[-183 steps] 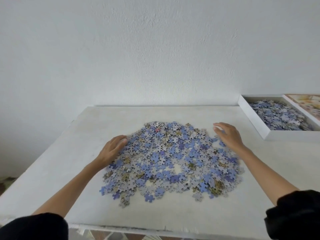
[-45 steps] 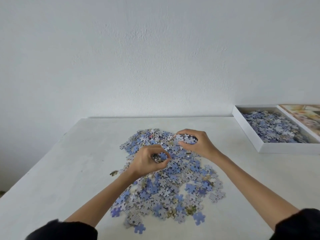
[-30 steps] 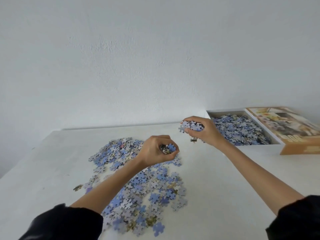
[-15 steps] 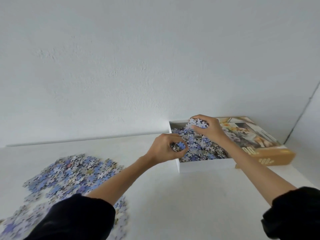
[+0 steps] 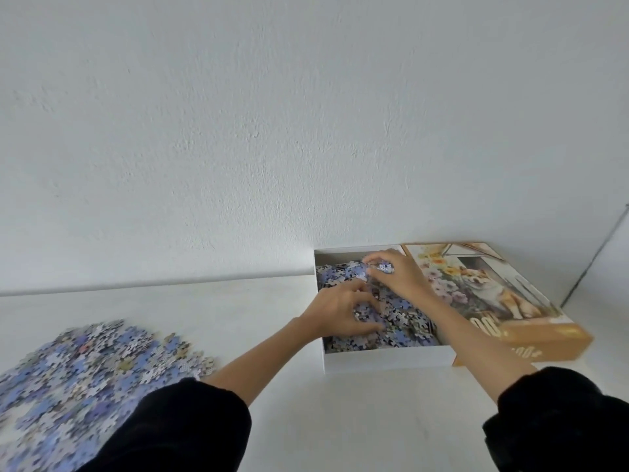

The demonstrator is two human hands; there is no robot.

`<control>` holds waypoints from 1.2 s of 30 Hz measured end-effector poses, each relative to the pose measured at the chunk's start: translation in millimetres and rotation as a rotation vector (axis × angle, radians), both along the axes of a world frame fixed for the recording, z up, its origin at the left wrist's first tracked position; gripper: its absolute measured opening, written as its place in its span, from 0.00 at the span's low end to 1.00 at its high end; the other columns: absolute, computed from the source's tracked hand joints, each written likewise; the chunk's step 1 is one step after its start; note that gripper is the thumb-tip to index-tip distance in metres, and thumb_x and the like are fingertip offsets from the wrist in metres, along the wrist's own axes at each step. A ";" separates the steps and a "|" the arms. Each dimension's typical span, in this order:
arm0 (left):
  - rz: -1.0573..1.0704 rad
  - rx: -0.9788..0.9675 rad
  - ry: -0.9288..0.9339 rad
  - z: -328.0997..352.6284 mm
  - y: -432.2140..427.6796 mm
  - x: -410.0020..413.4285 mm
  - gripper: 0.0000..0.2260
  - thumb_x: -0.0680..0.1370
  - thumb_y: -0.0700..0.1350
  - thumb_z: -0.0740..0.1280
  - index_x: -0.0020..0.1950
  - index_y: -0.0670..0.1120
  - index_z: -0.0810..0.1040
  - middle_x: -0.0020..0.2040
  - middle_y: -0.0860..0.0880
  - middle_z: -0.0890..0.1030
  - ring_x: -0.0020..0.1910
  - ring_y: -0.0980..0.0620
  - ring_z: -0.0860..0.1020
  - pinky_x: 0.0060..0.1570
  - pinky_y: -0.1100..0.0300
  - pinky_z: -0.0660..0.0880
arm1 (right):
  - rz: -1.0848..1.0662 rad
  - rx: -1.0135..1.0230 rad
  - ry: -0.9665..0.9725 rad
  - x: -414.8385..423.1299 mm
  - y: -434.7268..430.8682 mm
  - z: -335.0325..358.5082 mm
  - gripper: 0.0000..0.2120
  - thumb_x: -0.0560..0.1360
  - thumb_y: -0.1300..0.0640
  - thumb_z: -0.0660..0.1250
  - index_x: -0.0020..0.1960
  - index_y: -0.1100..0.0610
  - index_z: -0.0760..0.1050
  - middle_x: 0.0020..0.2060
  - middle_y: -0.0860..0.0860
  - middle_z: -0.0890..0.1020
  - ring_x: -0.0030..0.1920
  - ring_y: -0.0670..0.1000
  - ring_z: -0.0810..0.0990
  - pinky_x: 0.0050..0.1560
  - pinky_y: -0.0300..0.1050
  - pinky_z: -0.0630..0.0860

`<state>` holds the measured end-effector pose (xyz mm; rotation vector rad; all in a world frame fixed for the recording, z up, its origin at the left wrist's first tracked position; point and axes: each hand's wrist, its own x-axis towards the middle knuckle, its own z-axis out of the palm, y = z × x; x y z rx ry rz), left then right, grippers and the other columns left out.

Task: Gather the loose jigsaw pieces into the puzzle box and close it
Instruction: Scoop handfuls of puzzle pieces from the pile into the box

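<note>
1. Left sleeve [image 5: 170, 434], right sleeve [image 5: 561, 420]: black, nearest the camera, both forearms reaching forward to the right.
2. Loose jigsaw pieces [image 5: 85, 362]: a wide blue-and-grey spread at the near left of the table [image 5: 340, 420], well apart from the box and not yet gathered. Judged the larger share of the work left.
3. Puzzle box tray [image 5: 388, 359]: white, shallow, open-topped, its near wall facing the camera. Boxed pieces [image 5: 405, 321] are heaped inside, close to rim height.
4. Left hand [image 5: 340, 311]: inside the tray, fingers spread and relaxed on the heap, gripping nothing that can be seen. Best use: press and level the heap toward the corners.
5. Right hand [image 5: 398, 275]: over the tray's far side, fingers curled round a small clutch of pieces [image 5: 383, 267]. Best practice: let go low and well inside the walls, so nothing bounces over the rim, then flatten the mound.
6. Box lid [image 5: 493, 294]: printed with a dog among flowers, orange sides, lying face up and touching the tray's right wall. Leave it off until the table spread is in; a humped heap would likely stop it seating.
7. Wall [image 5: 306, 131]: plain white, behind the table.
</note>
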<state>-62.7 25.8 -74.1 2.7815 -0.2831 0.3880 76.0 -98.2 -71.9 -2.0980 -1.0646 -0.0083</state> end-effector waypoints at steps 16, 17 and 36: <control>-0.165 -0.117 -0.179 4.6 2.7 -12.3 0.13 0.75 0.53 0.64 0.47 0.46 0.82 0.44 0.49 0.78 0.42 0.53 0.75 0.42 0.54 0.73 | -0.107 0.097 0.046 -12.2 9.2 -6.3 0.20 0.73 0.41 0.50 0.40 0.47 0.79 0.40 0.43 0.82 0.45 0.45 0.78 0.51 0.53 0.74; -0.175 -0.133 -0.185 6.7 4.3 -16.9 0.12 0.76 0.52 0.64 0.47 0.46 0.82 0.44 0.49 0.78 0.42 0.53 0.75 0.41 0.55 0.73 | -0.104 0.086 0.041 -13.6 8.7 -4.9 0.21 0.73 0.40 0.50 0.41 0.47 0.79 0.41 0.43 0.82 0.46 0.45 0.78 0.51 0.53 0.74; 0.008 -0.320 -0.145 44.0 101.2 -190.7 0.09 0.76 0.51 0.64 0.48 0.48 0.80 0.45 0.57 0.79 0.43 0.60 0.78 0.44 0.56 0.76 | 0.202 0.177 -0.029 -169.0 107.5 27.0 0.08 0.77 0.57 0.62 0.47 0.53 0.79 0.44 0.46 0.82 0.47 0.49 0.77 0.52 0.41 0.70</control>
